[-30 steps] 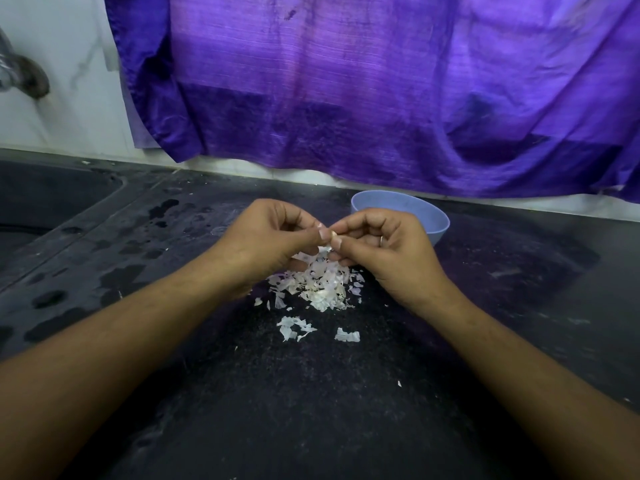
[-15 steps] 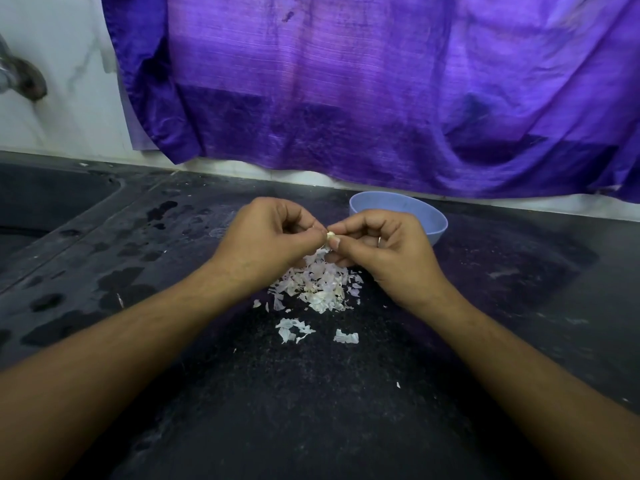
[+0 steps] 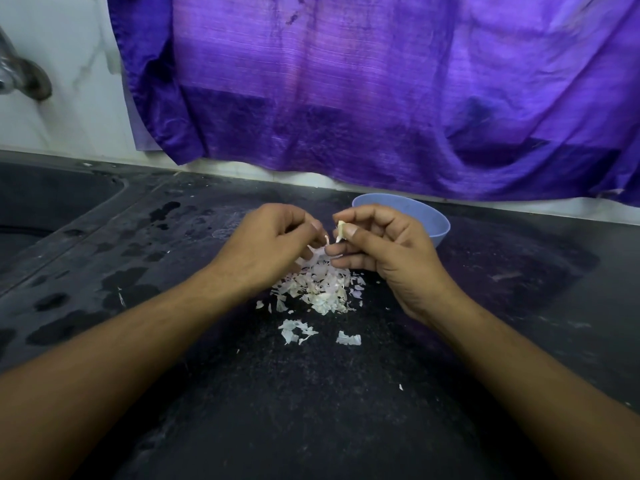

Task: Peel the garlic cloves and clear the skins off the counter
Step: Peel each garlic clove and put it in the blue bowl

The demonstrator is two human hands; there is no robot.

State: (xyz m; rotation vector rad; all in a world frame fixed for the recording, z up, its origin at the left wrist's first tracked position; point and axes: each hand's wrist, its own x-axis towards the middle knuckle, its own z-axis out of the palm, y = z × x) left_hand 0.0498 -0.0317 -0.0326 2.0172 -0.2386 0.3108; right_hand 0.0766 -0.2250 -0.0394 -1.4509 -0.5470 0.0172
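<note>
My right hand (image 3: 384, 251) pinches a small pale garlic clove (image 3: 341, 231) between thumb and forefinger, just above the counter. My left hand (image 3: 273, 244) pinches a thin strip of skin (image 3: 317, 249) that hangs down close beside the clove. A heap of white garlic skins (image 3: 320, 287) lies on the dark counter (image 3: 311, 403) under both hands, with a few loose flakes (image 3: 294, 330) nearer me. A light blue bowl (image 3: 429, 221) stands right behind my right hand; its inside is hidden.
A purple cloth (image 3: 381, 91) hangs over the white wall at the back. A dark sink (image 3: 41, 202) lies at the far left below a metal tap (image 3: 20, 77). Wet patches (image 3: 121, 282) mark the counter on the left.
My hands have drawn slightly apart. The left hand has pulled a strip of skin away from the clove, which now shows at my right fingertips.
</note>
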